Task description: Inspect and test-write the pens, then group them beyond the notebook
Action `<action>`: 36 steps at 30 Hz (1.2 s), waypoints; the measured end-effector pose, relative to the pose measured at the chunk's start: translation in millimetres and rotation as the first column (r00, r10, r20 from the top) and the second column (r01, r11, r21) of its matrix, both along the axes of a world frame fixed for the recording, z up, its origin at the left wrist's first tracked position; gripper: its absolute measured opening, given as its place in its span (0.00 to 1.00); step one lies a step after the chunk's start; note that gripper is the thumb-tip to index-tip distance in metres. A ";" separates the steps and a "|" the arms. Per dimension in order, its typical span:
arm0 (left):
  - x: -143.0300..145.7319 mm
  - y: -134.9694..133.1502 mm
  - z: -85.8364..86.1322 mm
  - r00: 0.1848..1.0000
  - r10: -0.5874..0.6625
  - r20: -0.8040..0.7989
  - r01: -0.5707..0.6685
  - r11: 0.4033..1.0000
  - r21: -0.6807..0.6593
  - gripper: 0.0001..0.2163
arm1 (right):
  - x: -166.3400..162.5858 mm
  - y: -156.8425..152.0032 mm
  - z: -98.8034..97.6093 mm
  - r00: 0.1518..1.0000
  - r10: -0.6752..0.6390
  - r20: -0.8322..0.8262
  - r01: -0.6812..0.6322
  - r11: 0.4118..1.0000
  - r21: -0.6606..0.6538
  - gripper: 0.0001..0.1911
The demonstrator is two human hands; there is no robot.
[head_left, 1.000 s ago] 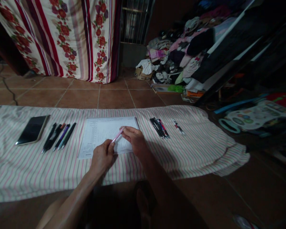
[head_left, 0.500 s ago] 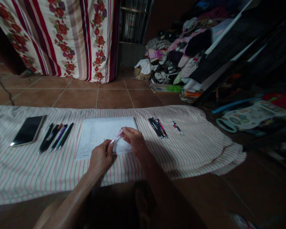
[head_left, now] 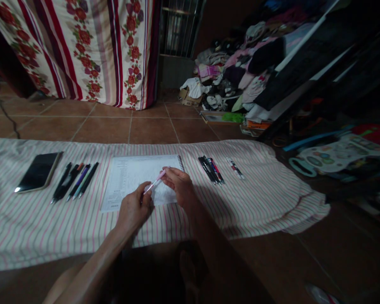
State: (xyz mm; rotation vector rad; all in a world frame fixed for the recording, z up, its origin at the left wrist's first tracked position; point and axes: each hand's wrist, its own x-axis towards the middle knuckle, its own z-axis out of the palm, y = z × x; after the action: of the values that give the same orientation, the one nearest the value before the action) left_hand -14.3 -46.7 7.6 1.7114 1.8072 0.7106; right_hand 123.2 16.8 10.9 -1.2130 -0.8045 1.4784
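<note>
A pink-and-clear pen (head_left: 156, 180) slants between my two hands above a spiral notebook (head_left: 139, 166). My right hand (head_left: 179, 183) pinches its pink upper end with thumb and fingers. At the lower, clear end, my left hand (head_left: 134, 207) has the pen between thumb and forefinger; how firmly they press is hard to see. The notebook lies flat with its coil on the right, its page covered in faint printing or writing. To its left is a row of several pens (head_left: 76, 181). Right of it lies a group of dark pens (head_left: 210, 170), with a white patterned pen (head_left: 235, 168) farther right.
A striped cloth (head_left: 259, 198) covers the low surface under everything. At the far left rests a dark-screened phone or tablet (head_left: 39, 171). Beyond are floor tiles (head_left: 107, 128), a floral curtain (head_left: 114, 55) and a heap of clothes (head_left: 237, 71).
My left forefinger and thumb have spread slightly apart at the pen's clear end, baring more of it. The right hand keeps its pinch. The view has shifted very slightly.
</note>
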 end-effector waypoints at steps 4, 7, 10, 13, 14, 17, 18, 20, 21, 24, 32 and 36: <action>-1.1 0.6 -4.9 0.997 0.010 0.070 -0.011 1.000 0.021 0.18 | -1.3 1.5 -0.1 1.000 -0.010 0.010 0.010 1.000 -0.002 0.15; -1.9 1.9 -7.4 0.994 0.047 0.102 -0.048 0.999 0.012 0.15 | -1.7 1.7 -0.3 1.000 -0.020 0.015 0.020 1.000 -0.009 0.15; -2.4 2.7 -7.8 0.992 0.026 0.127 -0.027 1.000 0.001 0.15 | -2.2 0.2 -0.1 1.000 0.004 0.022 -0.004 1.000 -0.009 0.16; -2.4 2.6 -6.3 0.993 0.006 0.119 -0.010 0.999 0.031 0.17 | -4.1 -2.2 0.1 0.999 0.025 0.037 -0.025 1.000 -0.001 0.16; -2.4 2.5 -5.8 0.994 0.013 0.109 -0.018 0.999 0.040 0.18 | -5.1 -2.9 0.2 0.999 0.026 0.044 -0.026 1.000 0.004 0.16; -2.7 3.3 -5.0 0.993 0.078 0.084 -0.081 0.996 0.040 0.16 | -8.1 -4.7 1.0 0.997 0.038 0.067 -0.038 0.999 0.008 0.15; -2.9 3.8 -4.9 0.991 0.104 0.083 -0.107 0.994 0.034 0.16 | -8.9 -5.0 1.5 0.996 0.044 0.074 -0.045 0.999 0.007 0.15; -3.2 4.9 -4.2 0.987 0.141 0.077 -0.142 0.990 0.011 0.15 | -10.1 -5.5 2.5 0.995 0.058 0.084 -0.059 0.998 0.005 0.15; -3.3 5.2 -3.5 0.986 0.148 0.074 -0.149 0.989 -0.002 0.14 | -10.4 -5.5 2.9 0.994 0.062 0.085 -0.062 0.998 0.006 0.15; -3.3 5.3 -0.7 0.985 0.163 0.062 -0.161 0.987 -0.027 0.13 | -10.7 -5.1 3.2 0.995 0.043 0.085 -0.044 0.999 0.006 0.16; -4.1 3.7 1.1 0.994 0.107 0.019 -0.106 0.994 -0.023 0.13 | -5.8 -1.3 4.4 1.000 -0.009 0.026 0.008 1.000 0.017 0.15; -4.8 4.0 0.3 0.994 0.106 0.010 -0.106 0.993 -0.044 0.13 | -1.0 0.8 7.8 1.000 -0.021 0.007 0.022 1.000 -0.011 0.14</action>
State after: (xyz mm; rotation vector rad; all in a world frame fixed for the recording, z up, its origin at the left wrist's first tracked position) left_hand -19.2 -42.8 7.9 1.5896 1.9023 0.7186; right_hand 122.2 17.6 18.8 -1.2320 -0.7868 1.4636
